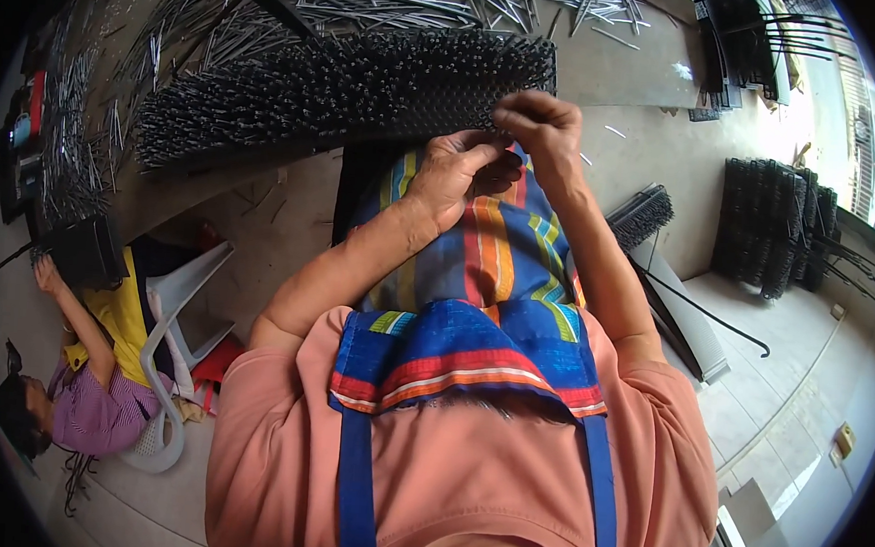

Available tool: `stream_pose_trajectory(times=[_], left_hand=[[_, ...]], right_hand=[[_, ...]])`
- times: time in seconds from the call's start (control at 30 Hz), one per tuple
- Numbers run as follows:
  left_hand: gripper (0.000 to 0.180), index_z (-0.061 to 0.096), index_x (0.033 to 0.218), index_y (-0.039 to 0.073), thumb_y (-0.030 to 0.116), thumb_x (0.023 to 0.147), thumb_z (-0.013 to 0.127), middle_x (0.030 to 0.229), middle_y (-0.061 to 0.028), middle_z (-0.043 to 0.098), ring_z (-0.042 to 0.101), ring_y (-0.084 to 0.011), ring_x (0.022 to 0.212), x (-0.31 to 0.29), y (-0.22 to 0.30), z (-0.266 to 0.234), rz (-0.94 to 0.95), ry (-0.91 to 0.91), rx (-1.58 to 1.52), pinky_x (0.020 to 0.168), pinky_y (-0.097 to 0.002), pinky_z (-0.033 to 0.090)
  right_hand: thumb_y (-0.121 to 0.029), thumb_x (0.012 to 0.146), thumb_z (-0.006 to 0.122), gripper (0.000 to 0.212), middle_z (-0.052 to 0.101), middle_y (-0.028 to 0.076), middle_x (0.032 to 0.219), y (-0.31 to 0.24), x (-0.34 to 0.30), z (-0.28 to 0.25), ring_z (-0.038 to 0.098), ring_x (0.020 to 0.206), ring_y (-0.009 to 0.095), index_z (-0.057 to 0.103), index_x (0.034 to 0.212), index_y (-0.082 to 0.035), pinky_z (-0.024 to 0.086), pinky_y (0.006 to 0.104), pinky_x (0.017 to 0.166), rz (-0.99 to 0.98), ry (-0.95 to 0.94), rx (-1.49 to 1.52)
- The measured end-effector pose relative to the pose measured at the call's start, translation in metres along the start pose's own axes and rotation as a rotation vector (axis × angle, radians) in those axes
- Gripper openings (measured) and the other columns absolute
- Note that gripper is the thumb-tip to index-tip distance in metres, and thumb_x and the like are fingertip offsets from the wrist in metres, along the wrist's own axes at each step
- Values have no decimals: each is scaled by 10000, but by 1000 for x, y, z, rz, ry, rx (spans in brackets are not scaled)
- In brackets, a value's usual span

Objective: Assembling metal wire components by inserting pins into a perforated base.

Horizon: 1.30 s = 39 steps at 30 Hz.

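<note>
A long black panel (339, 82) set with dense rows of upright black prongs lies across the work table in front of me. Toward its right end the near edge shows a bare perforated strip (447, 112). My left hand (454, 174) is at that near edge, thumb and fingers curled together, some fingers in shadow. Just to its right and a little higher, my right hand (539, 127) is bent over the panel's right end, its fingertips pinched and slightly blurred. Whatever either hand holds is too small or hidden to make out.
Loose thin metal strips (373, 9) cover the table behind the panel. Stacked black pronged panels (766, 228) stand at right, with another pronged piece (641, 216) near my right forearm. At left, a co-worker (115, 394) sits in a grey plastic chair (163, 427), touching a black panel.
</note>
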<state>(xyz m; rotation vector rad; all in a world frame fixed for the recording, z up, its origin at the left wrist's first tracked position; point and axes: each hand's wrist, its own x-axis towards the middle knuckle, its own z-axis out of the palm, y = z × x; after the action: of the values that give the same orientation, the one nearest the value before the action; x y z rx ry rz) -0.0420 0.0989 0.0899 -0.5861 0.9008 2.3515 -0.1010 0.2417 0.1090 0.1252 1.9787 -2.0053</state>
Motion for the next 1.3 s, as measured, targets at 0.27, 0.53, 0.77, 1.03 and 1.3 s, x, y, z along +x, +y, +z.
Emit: stream_pose_trajectory(times=[0.27,0.53,0.77,1.03,1.3], left_hand=[[203,636,1096,21,109,917,601,963,-106,704,693,-190,832,-23,0,-21,-104,45,166,767,-318,557],[258,595,1161,-3,56,913,551,979,-125,683,674,-190,821,-81,46,-27,248,78,45,747,-310,549],[250,591,1170,7,44,933,521,1067,-136,663,649,-184,868,-151,197,-10,946,268,190,756,-294,518],[317,602,1130,-10,76,835,682,1094,-121,654,635,-183,979,-32,330,-31,1010,407,815,806,-290,511],[885,445,1324,-78,498,729,759,1310,-279,520,515,-369,1221,182,372,-85,582,631,1740,1028,-414,411]], right_hand=[[-1,816,696,34,651,6,732,-13,32,-16,577,635,76,673,840,4,447,220,566,-619,404,-335],[-44,762,717,127,638,72,789,-9,33,-4,644,676,253,694,884,-71,503,338,602,-874,241,-899],[-84,787,692,304,625,76,1063,-23,29,-7,642,819,269,695,1081,-163,510,370,687,-769,170,-1175],[-41,759,688,364,629,127,1090,-29,18,-19,637,870,295,673,1118,-97,516,362,743,-772,124,-975],[-74,804,672,180,650,102,774,-45,162,-77,594,630,176,701,972,-17,464,307,593,-496,201,-891]])
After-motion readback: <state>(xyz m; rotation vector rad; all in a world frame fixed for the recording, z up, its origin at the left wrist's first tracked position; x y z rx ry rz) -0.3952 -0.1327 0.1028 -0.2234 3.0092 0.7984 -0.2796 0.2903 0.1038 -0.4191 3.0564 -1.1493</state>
